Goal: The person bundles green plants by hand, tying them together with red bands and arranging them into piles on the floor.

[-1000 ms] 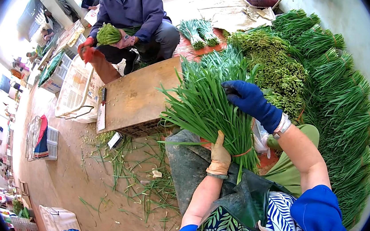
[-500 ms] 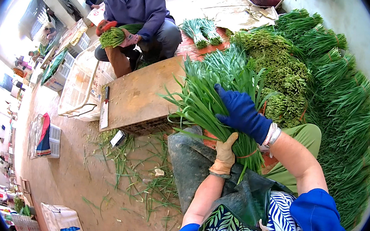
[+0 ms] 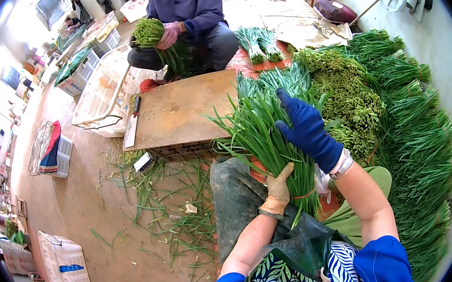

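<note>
A thick bunch of long flat green leaves, which look like Chinese chives [image 3: 257, 125], leans across my lap with its leaf tips away from me. A red band circles its stem end. My left hand [image 3: 278, 188], in a tan glove, is closed around the lower part of the bunch from the left, thumb up. My right hand [image 3: 311, 133], in a blue knitted glove, is at the bunch's upper right side. Its fingers are apart and touch or nearly touch the leaves. A dark apron [image 3: 237, 196] covers my left leg under the bunch.
Banded green bundles [image 3: 416, 143] are heaped along the right wall. A low wooden board [image 3: 185, 112] bears a knife [image 3: 131, 126] at its left edge. Beyond it a co-worker [image 3: 186, 12] squats with a green bundle [image 3: 148, 33]. Leaf scraps [image 3: 175, 212] litter the floor.
My right hand has shifted slightly right relative to the leaves, still spread. My left hand keeps its hold. The co-worker's bundle has been raised and turned, and the red-gloved hand has dropped toward the board.
</note>
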The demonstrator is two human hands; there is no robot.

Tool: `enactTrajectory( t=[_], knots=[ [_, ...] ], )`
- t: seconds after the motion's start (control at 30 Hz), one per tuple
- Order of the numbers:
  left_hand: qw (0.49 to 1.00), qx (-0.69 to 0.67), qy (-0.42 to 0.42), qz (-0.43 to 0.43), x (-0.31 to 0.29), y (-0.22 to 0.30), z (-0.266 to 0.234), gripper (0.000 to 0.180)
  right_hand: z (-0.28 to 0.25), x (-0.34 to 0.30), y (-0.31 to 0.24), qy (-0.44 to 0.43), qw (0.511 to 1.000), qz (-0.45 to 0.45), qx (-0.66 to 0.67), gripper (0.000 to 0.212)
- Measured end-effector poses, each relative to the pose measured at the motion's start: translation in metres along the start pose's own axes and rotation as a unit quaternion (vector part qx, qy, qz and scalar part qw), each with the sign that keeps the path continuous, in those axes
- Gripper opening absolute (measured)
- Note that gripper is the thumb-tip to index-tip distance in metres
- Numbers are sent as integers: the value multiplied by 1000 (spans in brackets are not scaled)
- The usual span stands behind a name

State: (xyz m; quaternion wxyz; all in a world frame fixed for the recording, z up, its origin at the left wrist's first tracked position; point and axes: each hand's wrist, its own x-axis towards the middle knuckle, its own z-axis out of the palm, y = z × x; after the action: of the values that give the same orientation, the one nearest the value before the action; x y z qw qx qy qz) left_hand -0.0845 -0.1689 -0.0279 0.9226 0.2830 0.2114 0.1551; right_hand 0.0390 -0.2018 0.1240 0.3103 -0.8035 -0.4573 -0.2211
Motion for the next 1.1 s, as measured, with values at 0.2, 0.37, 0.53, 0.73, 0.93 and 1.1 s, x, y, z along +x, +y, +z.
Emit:
enactTrajectory(
  t=[0.2,0.37,0.53,0.73,0.93,1.1],
  knots=[
    [1000,7,7,0,-1,4,2,32,6,38,-6,-13,998,16,53,63],
    [1000,8,-10,-3,-2,3,6,32,34,49,16,-21,998,52,17,53],
    [1000,-3,18,25,4,3,-6,30,7,37,-9,-32,981,54,181,29],
    [992,-111,42,-37,13,-9,-22,44,-63,-83,-44,-85,778,199,590,20],
    [993,-107,32,-31,8,2,-9,47,-67,-117,-24,41,713,360,601,21],
    [999,-23,48,-11,11,-8,-14,39,-35,-91,-24,-186,979,80,3,17]
  ],
)
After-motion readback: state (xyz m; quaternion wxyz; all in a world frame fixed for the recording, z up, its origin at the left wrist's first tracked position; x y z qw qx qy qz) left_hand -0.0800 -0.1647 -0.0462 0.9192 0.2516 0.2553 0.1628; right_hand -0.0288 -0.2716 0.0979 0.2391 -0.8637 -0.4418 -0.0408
